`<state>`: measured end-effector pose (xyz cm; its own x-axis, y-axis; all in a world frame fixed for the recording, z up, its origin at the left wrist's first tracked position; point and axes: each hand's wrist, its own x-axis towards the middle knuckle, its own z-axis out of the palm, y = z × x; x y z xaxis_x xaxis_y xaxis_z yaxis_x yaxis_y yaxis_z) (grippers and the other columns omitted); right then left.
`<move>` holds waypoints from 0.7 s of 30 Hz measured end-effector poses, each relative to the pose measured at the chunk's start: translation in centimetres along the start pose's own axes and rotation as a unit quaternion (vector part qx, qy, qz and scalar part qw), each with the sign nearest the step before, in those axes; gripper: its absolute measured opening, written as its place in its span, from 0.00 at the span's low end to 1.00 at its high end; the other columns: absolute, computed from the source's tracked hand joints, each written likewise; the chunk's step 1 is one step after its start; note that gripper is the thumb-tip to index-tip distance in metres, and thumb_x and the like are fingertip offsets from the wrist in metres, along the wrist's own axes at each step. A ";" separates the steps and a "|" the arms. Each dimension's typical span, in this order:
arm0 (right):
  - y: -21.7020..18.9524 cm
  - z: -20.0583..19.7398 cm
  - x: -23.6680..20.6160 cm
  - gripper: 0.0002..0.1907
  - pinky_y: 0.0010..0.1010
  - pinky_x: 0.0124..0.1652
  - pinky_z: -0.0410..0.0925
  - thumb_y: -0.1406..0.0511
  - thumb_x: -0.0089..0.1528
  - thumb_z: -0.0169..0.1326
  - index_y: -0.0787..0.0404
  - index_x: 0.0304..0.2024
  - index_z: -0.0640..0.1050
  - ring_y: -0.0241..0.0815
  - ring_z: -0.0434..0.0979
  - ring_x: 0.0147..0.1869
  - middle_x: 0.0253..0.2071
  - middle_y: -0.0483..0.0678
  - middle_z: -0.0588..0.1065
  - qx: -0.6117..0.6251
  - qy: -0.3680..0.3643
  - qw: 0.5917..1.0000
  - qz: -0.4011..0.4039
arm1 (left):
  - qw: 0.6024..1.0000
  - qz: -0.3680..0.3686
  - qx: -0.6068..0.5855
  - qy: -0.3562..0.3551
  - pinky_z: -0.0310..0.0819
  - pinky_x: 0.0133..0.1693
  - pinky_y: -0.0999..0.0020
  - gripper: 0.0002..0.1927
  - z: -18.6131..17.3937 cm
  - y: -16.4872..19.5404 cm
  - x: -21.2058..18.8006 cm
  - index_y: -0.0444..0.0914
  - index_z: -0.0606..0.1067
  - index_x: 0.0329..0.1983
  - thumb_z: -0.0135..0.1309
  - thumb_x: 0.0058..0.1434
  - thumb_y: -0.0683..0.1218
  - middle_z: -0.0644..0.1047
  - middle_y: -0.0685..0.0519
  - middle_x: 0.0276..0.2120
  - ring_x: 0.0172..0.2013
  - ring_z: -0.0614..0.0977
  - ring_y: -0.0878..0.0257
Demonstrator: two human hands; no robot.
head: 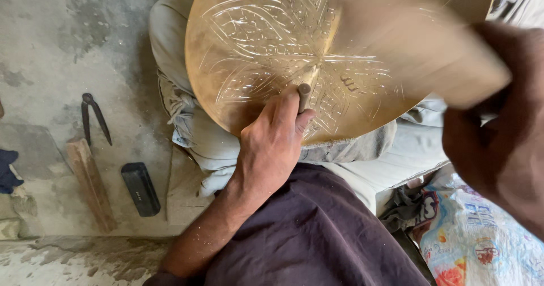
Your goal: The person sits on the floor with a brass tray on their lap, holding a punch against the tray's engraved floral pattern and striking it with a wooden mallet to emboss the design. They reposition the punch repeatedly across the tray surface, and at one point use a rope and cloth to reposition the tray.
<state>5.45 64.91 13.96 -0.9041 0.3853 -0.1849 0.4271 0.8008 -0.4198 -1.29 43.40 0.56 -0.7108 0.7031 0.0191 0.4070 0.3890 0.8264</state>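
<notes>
A round brass plate [266,42] with engraved leaf patterns rests on my lap. My left hand [272,144] grips a short metal chisel [304,93] whose tip stands on the plate near its middle. My right hand [501,133] is at the right edge, closed on a wooden mallet [419,54] that is blurred with motion above the plate's right half. The mallet hides part of the engraving.
On the concrete floor at the left lie dark metal dividers [93,116], a wooden block [90,184] and a small black box [140,188]. A printed plastic sack [481,240] lies at the lower right. Pale cloth [192,133] covers my legs.
</notes>
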 end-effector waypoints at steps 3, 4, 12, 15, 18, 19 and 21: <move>1.3 -0.3 -0.4 0.26 0.39 0.38 0.73 0.80 0.55 0.54 0.72 0.58 0.73 0.51 0.78 0.41 0.43 0.60 0.75 -0.169 -0.043 0.983 -0.065 | 1.000 -0.017 0.003 -0.023 0.83 0.33 0.61 0.20 0.0 0.0 0.0 0.33 0.66 0.59 0.58 0.71 0.45 0.77 0.45 0.39 0.37 0.84 0.53; 1.7 -0.3 -0.4 0.25 0.39 0.39 0.73 0.80 0.55 0.54 0.72 0.56 0.74 0.52 0.79 0.41 0.42 0.60 0.75 -0.183 -0.054 0.979 -0.076 | 0.999 -0.027 0.004 -0.037 0.83 0.32 0.61 0.19 0.0 -0.1 0.1 0.33 0.66 0.58 0.58 0.70 0.45 0.76 0.44 0.38 0.36 0.84 0.53; -1.4 -1.4 1.0 0.28 0.41 0.43 0.73 0.83 0.51 0.53 0.76 0.57 0.75 0.57 0.79 0.43 0.43 0.66 0.75 -0.183 -0.034 0.978 -0.090 | 1.000 -0.002 0.006 0.001 0.83 0.33 0.59 0.18 -0.1 0.2 -0.3 0.34 0.66 0.59 0.57 0.71 0.45 0.76 0.44 0.40 0.37 0.84 0.51; -2.3 -0.8 1.5 0.30 0.40 0.45 0.72 0.82 0.54 0.53 0.74 0.60 0.69 0.57 0.78 0.47 0.46 0.63 0.74 -0.050 -0.012 0.998 -0.030 | 1.000 -0.011 -0.007 0.011 0.84 0.35 0.60 0.19 0.0 0.4 -0.4 0.33 0.65 0.59 0.57 0.72 0.45 0.76 0.42 0.42 0.40 0.84 0.50; -1.4 -1.0 1.5 0.28 0.42 0.44 0.73 0.79 0.53 0.57 0.68 0.57 0.72 0.55 0.79 0.43 0.43 0.59 0.76 -0.190 -0.036 0.977 -0.095 | 0.999 -0.033 -0.015 -0.005 0.84 0.33 0.60 0.20 -0.1 0.3 -0.2 0.32 0.66 0.59 0.58 0.70 0.45 0.77 0.42 0.41 0.38 0.84 0.50; -0.9 -1.1 1.4 0.28 0.42 0.43 0.73 0.78 0.52 0.59 0.66 0.56 0.74 0.55 0.79 0.41 0.42 0.58 0.77 -0.247 -0.050 0.961 -0.118 | 0.999 -0.045 -0.015 -0.016 0.83 0.32 0.59 0.20 -0.1 0.2 -0.2 0.32 0.67 0.58 0.59 0.69 0.45 0.77 0.42 0.39 0.36 0.84 0.50; 0.0 -1.2 1.2 0.28 0.41 0.42 0.73 0.78 0.52 0.61 0.63 0.55 0.76 0.53 0.79 0.39 0.39 0.56 0.77 -0.310 -0.064 0.938 -0.139 | 0.999 -0.033 0.006 -0.002 0.83 0.34 0.58 0.20 -0.1 0.1 0.0 0.31 0.66 0.58 0.58 0.70 0.45 0.77 0.42 0.41 0.38 0.85 0.50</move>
<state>4.38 65.91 14.81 -0.9591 0.0950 -0.2668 0.0639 0.9904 0.1228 -1.32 43.38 0.75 -0.7334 0.6788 -0.0375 0.3666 0.4413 0.8191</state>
